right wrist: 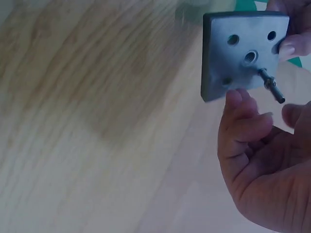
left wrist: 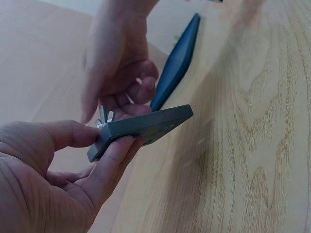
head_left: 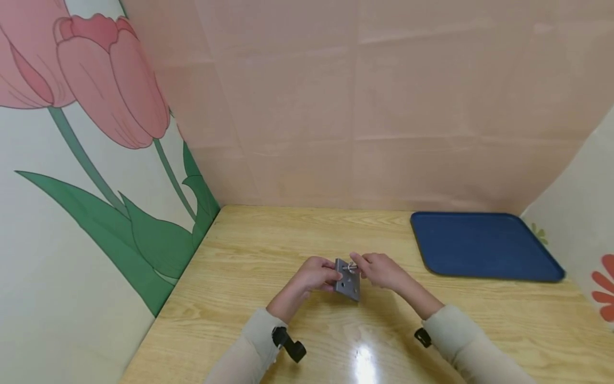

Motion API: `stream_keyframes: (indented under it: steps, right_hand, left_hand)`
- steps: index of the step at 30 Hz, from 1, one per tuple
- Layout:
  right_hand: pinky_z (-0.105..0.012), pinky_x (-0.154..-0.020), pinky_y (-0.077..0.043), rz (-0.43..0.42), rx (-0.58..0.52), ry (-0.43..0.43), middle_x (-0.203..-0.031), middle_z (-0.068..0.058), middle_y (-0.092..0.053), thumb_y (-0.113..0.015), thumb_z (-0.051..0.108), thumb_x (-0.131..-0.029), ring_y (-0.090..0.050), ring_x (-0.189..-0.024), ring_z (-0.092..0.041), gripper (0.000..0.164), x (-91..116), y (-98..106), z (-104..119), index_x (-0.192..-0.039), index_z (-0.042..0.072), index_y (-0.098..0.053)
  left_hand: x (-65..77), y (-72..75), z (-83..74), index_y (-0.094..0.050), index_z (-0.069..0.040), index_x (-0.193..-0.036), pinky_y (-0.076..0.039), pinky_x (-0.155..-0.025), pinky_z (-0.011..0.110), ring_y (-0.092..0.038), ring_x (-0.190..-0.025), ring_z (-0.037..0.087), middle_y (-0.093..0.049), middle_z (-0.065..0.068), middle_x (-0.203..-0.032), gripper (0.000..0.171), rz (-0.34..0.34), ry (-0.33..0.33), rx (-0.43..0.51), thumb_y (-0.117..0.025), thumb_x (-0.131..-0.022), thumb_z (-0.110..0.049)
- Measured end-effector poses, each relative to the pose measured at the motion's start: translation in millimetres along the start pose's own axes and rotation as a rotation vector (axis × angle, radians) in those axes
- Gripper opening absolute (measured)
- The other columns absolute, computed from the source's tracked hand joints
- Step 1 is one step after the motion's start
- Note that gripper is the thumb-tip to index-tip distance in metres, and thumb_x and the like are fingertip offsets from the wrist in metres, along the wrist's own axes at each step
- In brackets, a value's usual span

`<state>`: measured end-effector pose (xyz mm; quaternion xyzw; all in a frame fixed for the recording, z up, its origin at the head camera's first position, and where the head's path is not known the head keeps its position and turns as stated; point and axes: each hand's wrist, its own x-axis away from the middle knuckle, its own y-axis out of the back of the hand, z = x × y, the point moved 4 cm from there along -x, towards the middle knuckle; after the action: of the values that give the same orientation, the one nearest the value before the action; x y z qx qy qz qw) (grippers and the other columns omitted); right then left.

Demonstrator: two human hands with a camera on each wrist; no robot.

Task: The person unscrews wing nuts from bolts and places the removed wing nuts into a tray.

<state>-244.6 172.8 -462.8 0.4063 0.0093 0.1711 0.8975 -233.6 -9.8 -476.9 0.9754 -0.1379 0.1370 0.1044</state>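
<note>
A square grey plate (right wrist: 245,41) with several round holes is gripped at one edge by my left hand (head_left: 317,274), thumb on one face and fingers on the other. Out of the plate near that edge sticks a threaded bolt (right wrist: 278,94) carrying a small wing nut (left wrist: 111,116). My right hand (head_left: 381,270) is beside the bolt, its fingers bent. In the right wrist view the thumb and index finger are apart from the bolt's end, with a gap between. Other fingertips of that hand are close to the plate's lower edge; whether they touch it I cannot tell.
On the wooden table (head_left: 268,234), a dark blue tray (head_left: 484,245) lies at the back right. A pinkish sheet (head_left: 355,106) hangs behind the table, and a tulip-patterned panel (head_left: 96,176) stands along the left. Black straps with small devices are on both sleeves.
</note>
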Motion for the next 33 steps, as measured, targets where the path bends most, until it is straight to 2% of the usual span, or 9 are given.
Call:
stream_keyframes:
  steps: [3, 5, 9, 14, 19, 22, 25, 28, 33]
  right_hand:
    - [-0.027, -0.047, -0.038, 0.053, -0.127, -0.125, -0.077, -0.012, -0.066, -0.036, 0.059, -0.105, -0.047, -0.051, -0.015, 0.065, -3, -3, -5, -0.086, 0.006, -0.069]
    - [-0.026, -0.046, -0.035, 0.059, -0.176, -0.162, -0.073, -0.010, -0.065, -0.037, 0.059, -0.105, -0.042, -0.048, -0.013, 0.066, -2, -3, -9, -0.083, 0.005, -0.069]
    - [-0.026, -0.046, -0.032, 0.063, -0.225, -0.178, -0.065, -0.005, -0.061, -0.041, 0.056, -0.105, -0.037, -0.046, -0.011, 0.065, 0, -2, -13, -0.078, 0.004, -0.070]
    - [-0.025, -0.045, -0.028, 0.098, -0.268, -0.186, -0.062, -0.002, -0.057, -0.043, 0.052, -0.105, -0.034, -0.045, -0.010, 0.062, -4, -10, -10, -0.074, 0.005, -0.068]
    - [-0.026, -0.045, -0.028, 0.116, -0.242, -0.168, -0.062, -0.003, -0.055, -0.045, 0.054, -0.105, -0.034, -0.045, -0.011, 0.060, -4, -14, -9, -0.076, 0.006, -0.067]
    - [-0.027, -0.046, -0.032, 0.098, -0.171, -0.099, -0.066, -0.007, -0.058, -0.046, 0.050, -0.105, -0.039, -0.047, -0.013, 0.054, -4, -12, -5, -0.081, 0.006, -0.066]
    - [-0.029, -0.052, -0.040, 0.065, -0.055, 0.033, -0.073, -0.008, -0.063, -0.050, 0.046, -0.106, -0.047, -0.055, -0.014, 0.044, -1, -10, 1, -0.088, 0.009, -0.067]
    - [-0.030, -0.056, -0.044, 0.036, 0.064, 0.173, -0.078, -0.005, -0.065, -0.054, 0.040, -0.105, -0.052, -0.062, -0.013, 0.033, 1, -8, 7, -0.097, 0.012, -0.068]
    - [-0.025, -0.054, -0.044, -0.017, 0.246, 0.324, -0.076, 0.005, -0.061, -0.062, 0.036, -0.101, -0.050, -0.060, -0.007, 0.024, 4, -7, 14, -0.106, 0.013, -0.068]
  left_hand:
    - [-1.1, 0.0, -0.3, -0.065, 0.011, -0.118, -0.061, -0.064, 0.030, -0.069, -0.076, 0.019, -0.070, 0.015, -0.095, 0.034, -0.003, -0.003, -0.001, -0.072, -0.087, -0.002]
    - [-2.3, -3.1, -0.7, -0.065, 0.011, -0.116, -0.061, -0.064, 0.029, -0.069, -0.075, 0.019, -0.070, 0.014, -0.094, 0.033, 0.007, -0.009, -0.006, -0.072, -0.087, -0.002]
    - [-3.1, -7.8, -2.1, -0.065, 0.012, -0.117, -0.061, -0.064, 0.030, -0.069, -0.076, 0.019, -0.070, 0.014, -0.095, 0.034, 0.023, -0.026, -0.016, -0.072, -0.087, -0.002]
    - [1.2, -3.5, 1.3, -0.063, 0.012, -0.119, -0.060, -0.063, 0.029, -0.069, -0.080, 0.020, -0.070, 0.016, -0.099, 0.035, 0.023, -0.031, -0.017, -0.071, -0.088, -0.001]
    - [4.1, -1.0, 3.8, -0.063, 0.011, -0.121, -0.059, -0.062, 0.027, -0.068, -0.079, 0.019, -0.071, 0.016, -0.100, 0.036, 0.034, -0.025, -0.029, -0.071, -0.089, -0.003]
    - [4.2, 0.7, 4.9, -0.063, 0.010, -0.121, -0.060, -0.063, 0.027, -0.068, -0.079, 0.019, -0.071, 0.015, -0.099, 0.036, 0.036, -0.020, -0.029, -0.071, -0.089, -0.004]
    - [3.6, 2.2, 5.8, -0.064, 0.009, -0.120, -0.060, -0.063, 0.027, -0.069, -0.080, 0.019, -0.071, 0.015, -0.098, 0.034, 0.029, -0.012, -0.025, -0.071, -0.089, -0.004]
    - [2.8, 3.2, 6.9, -0.065, 0.009, -0.120, -0.060, -0.063, 0.027, -0.069, -0.080, 0.019, -0.071, 0.014, -0.097, 0.034, 0.026, -0.008, -0.019, -0.071, -0.090, -0.005]
    - [3.1, 4.4, 7.7, -0.065, 0.009, -0.121, -0.060, -0.063, 0.027, -0.069, -0.078, 0.018, -0.072, 0.014, -0.095, 0.034, 0.035, -0.011, -0.013, -0.071, -0.091, -0.006]
